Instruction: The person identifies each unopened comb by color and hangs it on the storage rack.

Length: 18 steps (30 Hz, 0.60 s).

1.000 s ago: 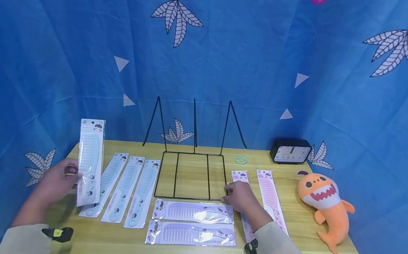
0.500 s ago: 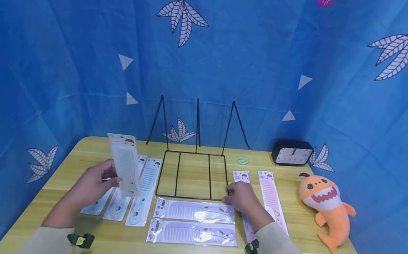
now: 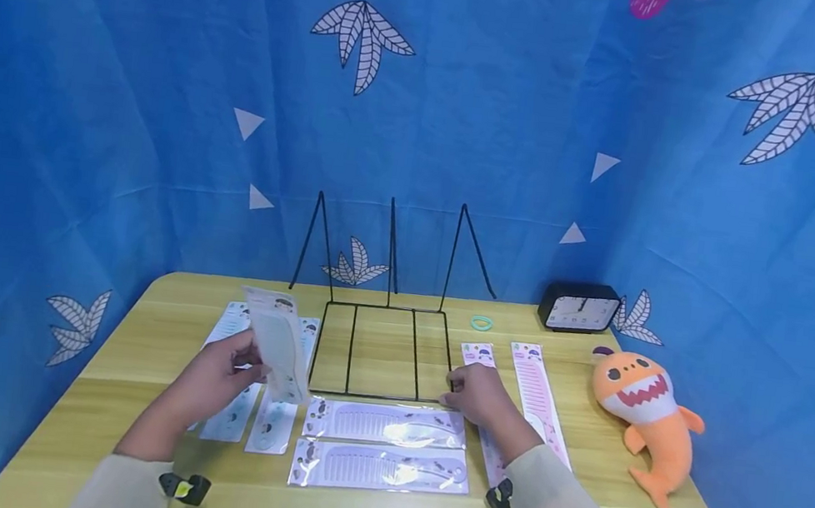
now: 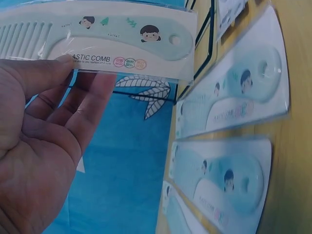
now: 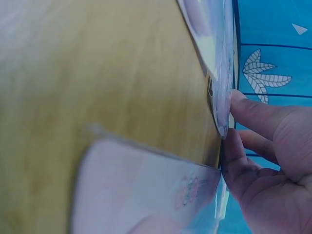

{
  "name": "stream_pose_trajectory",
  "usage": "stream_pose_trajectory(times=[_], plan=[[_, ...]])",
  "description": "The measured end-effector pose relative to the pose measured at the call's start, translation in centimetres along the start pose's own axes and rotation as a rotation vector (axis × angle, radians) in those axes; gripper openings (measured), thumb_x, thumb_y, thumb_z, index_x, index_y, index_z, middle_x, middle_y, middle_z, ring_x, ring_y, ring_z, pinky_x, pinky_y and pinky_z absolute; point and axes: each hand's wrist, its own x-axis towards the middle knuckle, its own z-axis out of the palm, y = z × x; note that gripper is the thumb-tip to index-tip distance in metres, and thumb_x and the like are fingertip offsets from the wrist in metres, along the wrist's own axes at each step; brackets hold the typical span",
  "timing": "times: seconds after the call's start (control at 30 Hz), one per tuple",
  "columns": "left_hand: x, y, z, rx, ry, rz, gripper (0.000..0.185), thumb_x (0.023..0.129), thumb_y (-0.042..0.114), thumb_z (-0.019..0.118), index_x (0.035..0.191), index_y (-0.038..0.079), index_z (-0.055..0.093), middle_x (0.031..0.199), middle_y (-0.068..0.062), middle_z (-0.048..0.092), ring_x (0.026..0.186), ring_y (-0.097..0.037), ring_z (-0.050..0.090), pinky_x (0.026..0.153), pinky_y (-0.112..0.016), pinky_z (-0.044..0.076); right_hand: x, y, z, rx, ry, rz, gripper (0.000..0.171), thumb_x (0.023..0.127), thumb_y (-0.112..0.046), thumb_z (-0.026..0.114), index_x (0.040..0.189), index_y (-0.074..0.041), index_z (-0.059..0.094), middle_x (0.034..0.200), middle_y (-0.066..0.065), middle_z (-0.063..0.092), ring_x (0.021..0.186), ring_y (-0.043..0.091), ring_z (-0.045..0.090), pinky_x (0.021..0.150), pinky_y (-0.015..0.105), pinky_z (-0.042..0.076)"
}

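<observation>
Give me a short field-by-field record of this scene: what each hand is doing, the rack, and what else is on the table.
left hand: holds a packaged mint comb lifted off the table
right hand: rests at the front right corner of the black wire rack
mint combs on table: lie left of the rack
lilac combs: two, crosswise in front of the rack
pink combs: right of the rack
other items: clock, plush shark, hair tie
</observation>
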Motion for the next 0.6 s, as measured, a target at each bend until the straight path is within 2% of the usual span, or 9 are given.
stream_pose_trajectory(times=[0.07,0.2,0.43,0.53,0.6], plan=[[0.2,0.1,0.1,0.003,-0.003,-0.004,0.038,0.106,0.001,0.068,0.142,0.015,0.063,0.134,-0.010,0.076,0.130,-0.038,0.072,0.103,-0.052,0.065,0.1,0.0,0.1,-0.003,0.000,0.003,0.024,0.091,-0.015,0.089,0.081,-0.012,0.068,0.068,-0.003,0.045,0.069,0.014,0.046,0.065,0.029,0.035],[0.7,0.2,0.4,0.011,-0.011,-0.021,0.035,0.107,0.003,0.068,0.139,0.017,0.063,0.135,-0.009,0.076,0.132,-0.039,0.071,0.107,-0.055,0.063,0.2,0.0,0.3,-0.010,-0.005,0.035,0.015,0.091,-0.016,0.090,0.091,-0.011,0.076,0.074,-0.002,0.053,0.076,0.016,0.052,0.069,0.031,0.039],[1.3,0.4,0.7,0.038,-0.018,-0.018,0.024,0.107,0.006,0.068,0.127,0.018,0.065,0.133,-0.007,0.077,0.133,-0.038,0.070,0.111,-0.063,0.058,0.1,-0.1,0.1,-0.005,-0.010,0.022,0.026,0.091,-0.016,0.090,0.079,-0.010,0.067,0.068,-0.002,0.045,0.069,0.015,0.047,0.065,0.030,0.035],[1.4,0.4,0.9,0.037,-0.017,-0.021,0.022,0.107,0.006,0.069,0.124,0.019,0.065,0.131,-0.005,0.078,0.132,-0.036,0.071,0.112,-0.062,0.058,0.1,-0.1,0.0,-0.008,-0.008,0.033,0.015,0.091,-0.016,0.090,0.092,-0.009,0.077,0.074,0.000,0.056,0.076,0.017,0.052,0.070,0.032,0.042],[1.5,0.4,0.9,0.039,-0.016,-0.021,0.023,0.107,0.006,0.069,0.125,0.020,0.065,0.131,-0.005,0.078,0.132,-0.036,0.072,0.112,-0.061,0.058,0.1,-0.1,0.0,-0.014,-0.007,0.042,0.019,0.091,-0.017,0.090,0.104,-0.007,0.082,0.082,0.002,0.065,0.082,0.017,0.056,0.076,0.035,0.050]])
